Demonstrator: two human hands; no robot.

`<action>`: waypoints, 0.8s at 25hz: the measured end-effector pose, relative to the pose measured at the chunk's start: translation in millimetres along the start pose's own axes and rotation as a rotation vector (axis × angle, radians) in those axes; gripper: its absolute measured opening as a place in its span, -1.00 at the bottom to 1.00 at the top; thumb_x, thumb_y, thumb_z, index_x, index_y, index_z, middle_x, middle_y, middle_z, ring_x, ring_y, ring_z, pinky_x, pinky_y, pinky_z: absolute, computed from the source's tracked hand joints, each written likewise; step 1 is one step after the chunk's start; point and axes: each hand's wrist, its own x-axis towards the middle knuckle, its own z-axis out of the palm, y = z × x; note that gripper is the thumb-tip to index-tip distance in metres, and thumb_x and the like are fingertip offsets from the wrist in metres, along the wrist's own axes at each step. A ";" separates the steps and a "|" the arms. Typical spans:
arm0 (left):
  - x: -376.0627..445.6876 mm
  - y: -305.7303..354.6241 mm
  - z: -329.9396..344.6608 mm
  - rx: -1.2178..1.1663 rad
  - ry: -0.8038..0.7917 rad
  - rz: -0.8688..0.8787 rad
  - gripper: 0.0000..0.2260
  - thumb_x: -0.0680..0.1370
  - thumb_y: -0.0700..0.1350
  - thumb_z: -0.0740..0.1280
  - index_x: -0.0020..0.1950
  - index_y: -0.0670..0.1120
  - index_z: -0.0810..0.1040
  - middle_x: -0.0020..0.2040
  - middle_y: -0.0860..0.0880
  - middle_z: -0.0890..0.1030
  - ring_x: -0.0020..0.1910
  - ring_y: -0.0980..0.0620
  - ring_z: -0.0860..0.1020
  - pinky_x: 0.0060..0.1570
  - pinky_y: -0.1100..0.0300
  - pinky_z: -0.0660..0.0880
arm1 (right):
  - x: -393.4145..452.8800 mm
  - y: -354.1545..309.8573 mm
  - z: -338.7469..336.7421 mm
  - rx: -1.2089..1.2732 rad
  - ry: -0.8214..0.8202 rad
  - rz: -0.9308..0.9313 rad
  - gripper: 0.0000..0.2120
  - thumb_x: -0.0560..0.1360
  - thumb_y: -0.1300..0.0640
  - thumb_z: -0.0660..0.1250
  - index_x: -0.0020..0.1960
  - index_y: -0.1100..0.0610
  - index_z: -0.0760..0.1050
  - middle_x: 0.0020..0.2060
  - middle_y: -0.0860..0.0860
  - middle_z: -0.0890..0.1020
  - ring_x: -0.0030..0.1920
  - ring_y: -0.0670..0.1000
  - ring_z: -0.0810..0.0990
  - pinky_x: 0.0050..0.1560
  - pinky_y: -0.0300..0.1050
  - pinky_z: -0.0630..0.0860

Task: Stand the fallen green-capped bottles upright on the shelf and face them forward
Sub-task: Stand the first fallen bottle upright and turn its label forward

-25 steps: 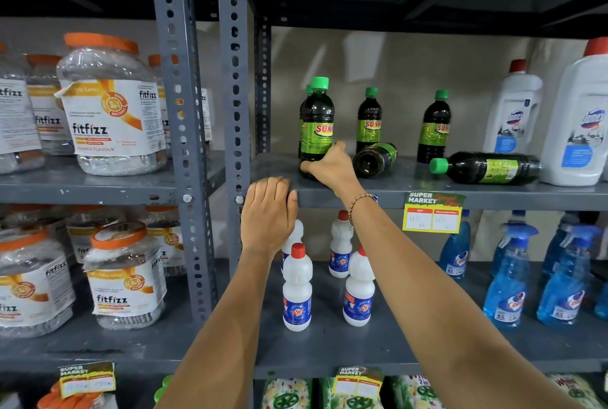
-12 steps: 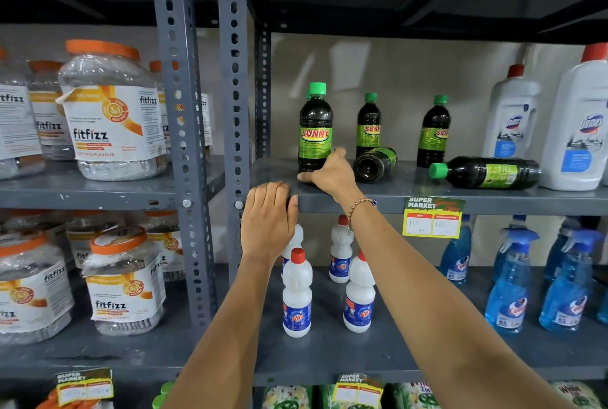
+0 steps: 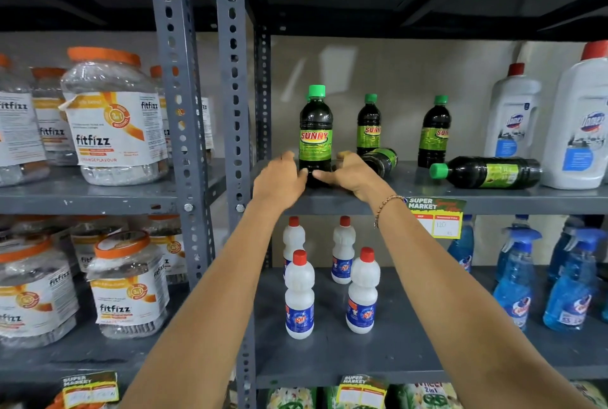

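A dark bottle with a green cap and a "SUNNY" label [image 3: 315,135] stands upright at the front left of the grey shelf [image 3: 427,199], label facing me. My left hand [image 3: 279,178] and my right hand [image 3: 348,175] clasp its base from either side. Two more green-capped bottles stand upright further back [image 3: 369,125] [image 3: 435,132], labels turned partly aside. One fallen bottle [image 3: 381,160] lies just behind my right hand, base towards me. Another fallen bottle [image 3: 487,171] lies on its side to the right, cap pointing left.
Tall white cleaner bottles [image 3: 511,119] stand at the shelf's right end. A perforated steel post [image 3: 232,79] borders the left. Fitfizz jars [image 3: 112,119] fill the neighbouring bay. Below are small white red-capped bottles [image 3: 299,293], blue spray bottles [image 3: 516,270] and a price tag [image 3: 434,216].
My left hand rose from the shelf's front edge to the left side of the front bottle's base. The bottle's label has turned to face me. My right hand stayed at its base.
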 end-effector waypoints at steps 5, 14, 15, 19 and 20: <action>26.2 -7.2 8.6 -0.467 -0.336 -0.056 -0.63 0.61 -0.13 0.25 0.41 -0.11 0.34 0.32 -0.13 0.50 0.28 -0.07 0.45 0.26 0.06 0.38 | 0.5 2.1 4.0 -0.051 0.037 -0.059 -0.47 0.35 0.05 0.53 0.23 0.21 0.46 0.16 0.14 0.62 0.18 0.10 0.57 0.28 0.03 0.46; 19.1 -11.3 4.9 -0.496 -0.211 -0.055 -0.58 0.52 -0.13 0.40 0.36 -0.11 0.44 0.27 -0.08 0.56 0.24 -0.01 0.50 0.19 0.16 0.39 | -3.0 3.7 2.8 -0.089 0.024 -0.071 -0.58 0.43 0.07 0.46 0.25 0.14 0.51 0.14 0.11 0.64 0.18 0.09 0.58 0.29 0.02 0.46; 15.9 -9.4 1.6 -0.504 -0.207 -0.064 -0.57 0.50 -0.14 0.42 0.36 -0.12 0.44 0.27 -0.08 0.56 0.24 -0.01 0.51 0.17 0.20 0.38 | -4.6 3.7 1.0 -0.086 0.014 -0.065 -0.59 0.42 0.07 0.47 0.24 0.14 0.52 0.13 0.10 0.65 0.17 0.09 0.58 0.30 0.04 0.46; 4.5 -11.5 -11.5 -0.557 -0.197 -0.059 -0.52 0.43 -0.13 0.50 0.31 -0.14 0.46 0.22 -0.10 0.59 0.19 0.00 0.54 0.24 0.13 0.43 | -15.0 2.5 -6.1 -0.063 -0.030 -0.071 -0.60 0.41 0.07 0.48 0.21 0.12 0.55 0.08 0.07 0.67 0.14 0.05 0.60 0.29 0.02 0.47; 2.1 -13.3 -14.4 -0.570 -0.197 -0.056 -0.51 0.41 -0.12 0.52 0.30 -0.14 0.47 0.21 -0.10 0.60 0.17 0.01 0.55 0.25 0.10 0.44 | -18.6 1.6 -7.5 -0.062 -0.042 -0.080 -0.60 0.40 0.06 0.49 0.21 0.12 0.55 0.08 0.07 0.67 0.13 0.04 0.60 0.29 0.02 0.48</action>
